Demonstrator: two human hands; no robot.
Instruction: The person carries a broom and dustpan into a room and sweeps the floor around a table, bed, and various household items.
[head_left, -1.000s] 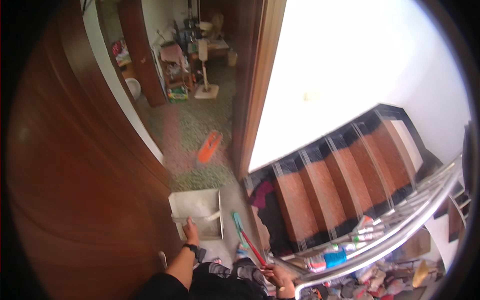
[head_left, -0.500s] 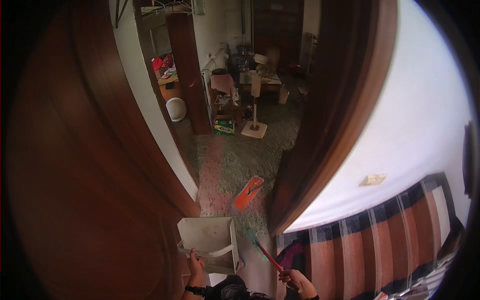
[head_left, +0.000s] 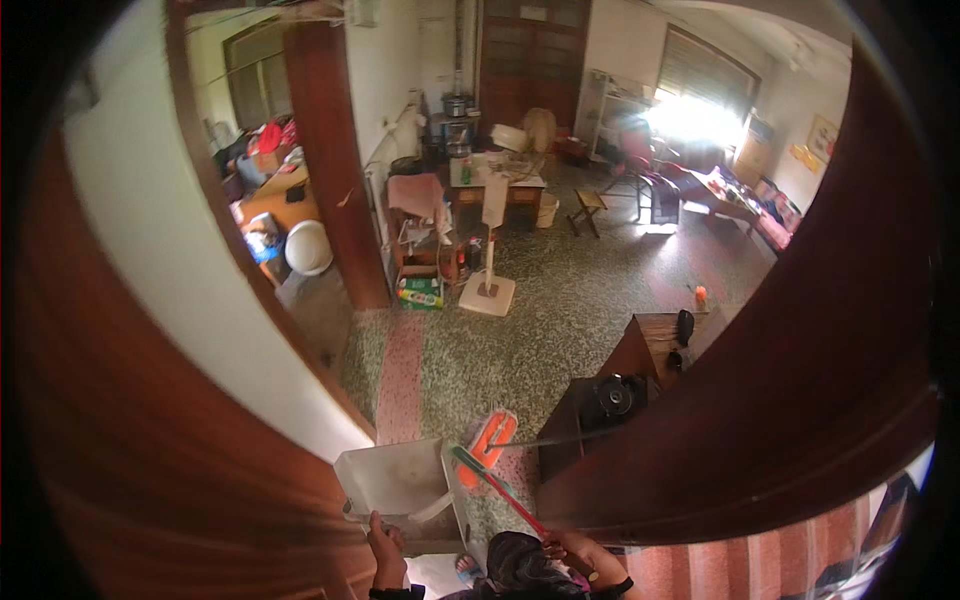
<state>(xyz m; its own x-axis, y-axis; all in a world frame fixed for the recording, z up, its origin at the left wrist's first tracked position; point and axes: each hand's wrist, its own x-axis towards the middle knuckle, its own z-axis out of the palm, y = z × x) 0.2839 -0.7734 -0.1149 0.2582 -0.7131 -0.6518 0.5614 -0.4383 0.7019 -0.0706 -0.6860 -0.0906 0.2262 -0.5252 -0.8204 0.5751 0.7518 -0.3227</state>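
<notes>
My left hand (head_left: pixel 386 541) grips the handle of a pale grey, open-topped box-shaped bin (head_left: pixel 382 472) at the lower middle. To its right, my right hand (head_left: pixel 580 556) is closed round a long-handled brush (head_left: pixel 512 503) with a red handle and green end. The brush slants up and left, its green tip close to the bin's right rim; whether they touch I cannot tell. Just beyond lies an orange flat mop (head_left: pixel 497 432) with a grey fringe on the speckled floor. A thin pole runs right from it.
I am at a doorway, a brown door frame (head_left: pixel 800 400) on my right. Ahead, a white-based stand (head_left: pixel 487 294) is near a green box (head_left: pixel 420 293). A dark low cabinet (head_left: pixel 570 420) stands beyond the frame. A small wooden stool (head_left: pixel 586 212) is farther back.
My view has lifted and turned right, so more of the room, its window and the cabinet show. The brush's green end is now nearer the bin and mop. Both hands keep their holds.
</notes>
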